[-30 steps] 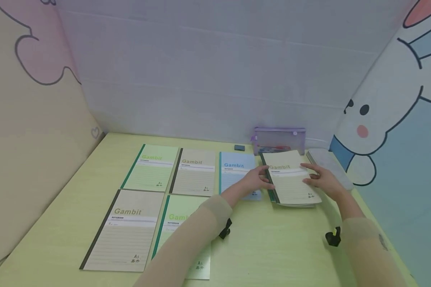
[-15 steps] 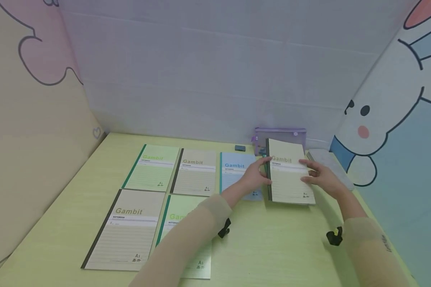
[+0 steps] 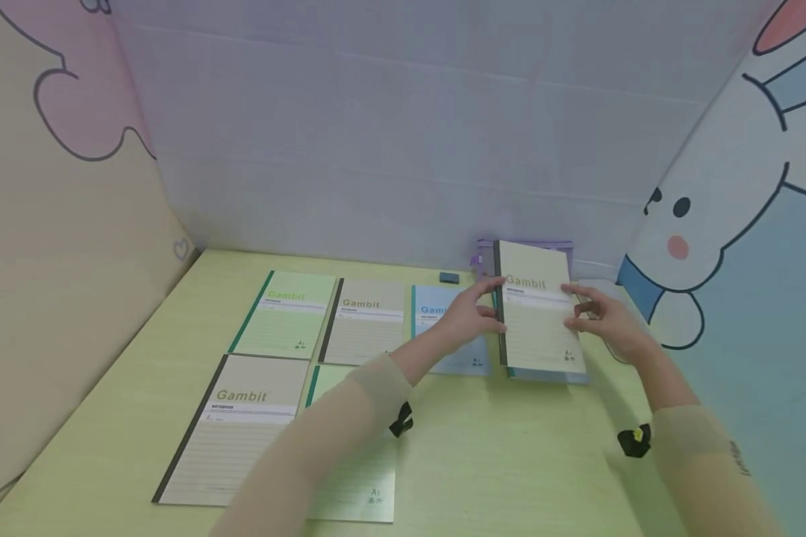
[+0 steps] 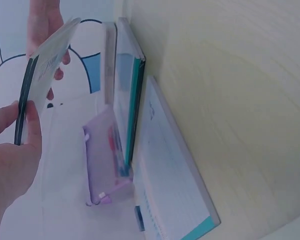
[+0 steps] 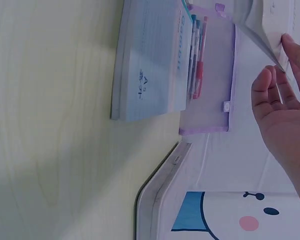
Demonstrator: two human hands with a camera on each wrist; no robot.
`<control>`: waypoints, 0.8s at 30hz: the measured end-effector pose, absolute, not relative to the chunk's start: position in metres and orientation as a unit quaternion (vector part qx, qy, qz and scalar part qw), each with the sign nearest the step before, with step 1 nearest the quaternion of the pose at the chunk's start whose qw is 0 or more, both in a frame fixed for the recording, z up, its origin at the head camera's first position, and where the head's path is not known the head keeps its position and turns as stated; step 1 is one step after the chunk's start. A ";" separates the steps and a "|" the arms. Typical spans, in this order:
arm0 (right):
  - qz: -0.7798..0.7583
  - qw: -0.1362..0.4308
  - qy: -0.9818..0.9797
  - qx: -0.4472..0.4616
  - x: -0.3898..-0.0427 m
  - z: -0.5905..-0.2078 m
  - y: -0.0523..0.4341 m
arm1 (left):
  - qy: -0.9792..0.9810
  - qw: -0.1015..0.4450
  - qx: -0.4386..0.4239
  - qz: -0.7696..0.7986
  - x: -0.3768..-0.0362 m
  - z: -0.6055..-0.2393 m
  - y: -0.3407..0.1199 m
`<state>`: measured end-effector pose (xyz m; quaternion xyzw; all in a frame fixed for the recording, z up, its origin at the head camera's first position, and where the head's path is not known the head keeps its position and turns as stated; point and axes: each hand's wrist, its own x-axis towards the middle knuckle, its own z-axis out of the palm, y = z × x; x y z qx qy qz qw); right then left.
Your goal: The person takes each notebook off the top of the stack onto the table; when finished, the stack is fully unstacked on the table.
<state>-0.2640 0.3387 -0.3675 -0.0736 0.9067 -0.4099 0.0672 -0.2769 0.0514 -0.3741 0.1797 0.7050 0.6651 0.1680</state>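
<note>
Holding a "Gambit" notebook (image 3: 536, 317) between both hands.

pale yellow-green wood-grain desk (image 3: 510, 462), enclosed on three sides by upright panels. rear panel (image 3: 389, 149) plain pale lilac-white with faint horizontal seams. left panel (image 3: 47, 224) beige and pink, with dark cartoon outlines and a small heart near the desk corner. right panel (image 3: 745, 194) blue, bearing a white cartoon rabbit with a pink cheek. lighting soft and even.
</note>
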 end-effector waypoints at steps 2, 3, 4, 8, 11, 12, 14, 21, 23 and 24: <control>-0.414 0.056 0.904 -0.088 -0.260 -0.361 0.334 | 0.703 0.171 0.183 0.666 -0.277 -0.369 0.045; -0.425 0.052 0.899 -0.094 -0.258 -0.358 0.331 | 0.703 0.171 0.184 0.665 -0.277 -0.367 0.042; -0.437 0.052 0.892 -0.098 -0.257 -0.355 0.329 | 0.705 0.171 0.185 0.663 -0.276 -0.364 0.038; -0.462 0.049 0.878 -0.116 -0.256 -0.350 0.324 | 0.713 0.172 0.192 0.652 -0.277 -0.358 0.025; -0.456 0.046 0.880 -0.126 -0.251 -0.345 0.319 | 0.716 0.177 0.197 0.646 -0.277 -0.355 0.016; -0.456 0.046 0.880 -0.127 -0.250 -0.343 0.317 | 0.716 0.180 0.199 0.645 -0.276 -0.354 0.013; -0.457 0.044 0.879 -0.127 -0.246 -0.340 0.313 | 0.715 0.185 0.201 0.643 -0.275 -0.352 0.006; -0.456 0.042 0.880 -0.130 -0.231 -0.330 0.299 | 0.736 0.184 0.204 0.618 -0.263 -0.339 -0.013; -0.455 0.044 0.878 -0.139 -0.226 -0.327 0.296 | 0.743 0.183 0.206 0.610 -0.260 -0.337 -0.018; -0.459 0.048 0.875 -0.143 -0.224 -0.326 0.295 | 0.746 0.184 0.205 0.607 -0.258 -0.337 -0.019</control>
